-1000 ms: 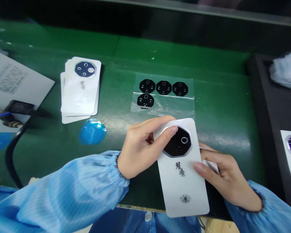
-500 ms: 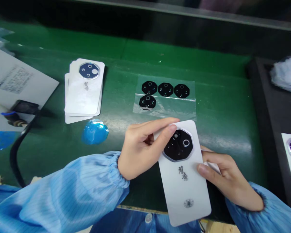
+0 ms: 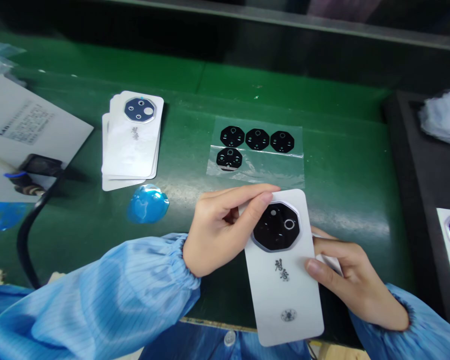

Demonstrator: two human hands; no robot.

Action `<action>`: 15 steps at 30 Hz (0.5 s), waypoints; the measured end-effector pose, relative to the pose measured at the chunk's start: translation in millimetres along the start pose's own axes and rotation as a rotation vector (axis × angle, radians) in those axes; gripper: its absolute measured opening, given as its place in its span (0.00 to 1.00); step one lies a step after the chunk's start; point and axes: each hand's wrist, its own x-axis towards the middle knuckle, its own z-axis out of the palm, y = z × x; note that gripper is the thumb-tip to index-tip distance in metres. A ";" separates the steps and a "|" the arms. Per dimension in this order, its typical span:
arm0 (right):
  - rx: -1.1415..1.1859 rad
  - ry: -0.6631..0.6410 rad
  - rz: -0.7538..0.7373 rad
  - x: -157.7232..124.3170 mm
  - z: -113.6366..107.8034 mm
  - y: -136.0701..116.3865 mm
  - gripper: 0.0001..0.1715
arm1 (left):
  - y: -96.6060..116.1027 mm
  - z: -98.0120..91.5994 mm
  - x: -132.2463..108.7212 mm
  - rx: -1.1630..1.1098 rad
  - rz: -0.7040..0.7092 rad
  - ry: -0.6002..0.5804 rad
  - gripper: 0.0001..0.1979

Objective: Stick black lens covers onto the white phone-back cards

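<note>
Evidently your left hand (image 3: 217,235) and right hand (image 3: 345,280) pinch the cover (image 3: 285,290) by its edges. It looks thin, light and slick; grip the edges, not the lens (image 3: 276,227).

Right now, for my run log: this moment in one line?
left hand: pinching white back cover | right hand: holding cover edge | black lens plate: on cover

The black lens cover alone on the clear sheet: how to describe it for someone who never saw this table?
On the green table, a clear sheet lies beyond the white phone back. Three black octagons fill its far row; the black lens cover sits alone in the near row, at the left.
</note>
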 end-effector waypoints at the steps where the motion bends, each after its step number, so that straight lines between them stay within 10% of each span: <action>1: -0.011 0.001 -0.011 -0.4 -0.1 0.0 0.09 | -0.3 -0.4 0.4 -0.005 -0.002 -0.005 0.07; 12: 0.157 0.478 0.077 4.5 -5.1 25.1 0.13 | -10.1 16.8 -14.8 -0.476 -0.355 -0.385 0.24; 15: 0.066 0.600 0.061 9.1 -8.9 29.4 0.12 | -16.8 27.5 11.3 -0.405 -0.417 -0.290 0.18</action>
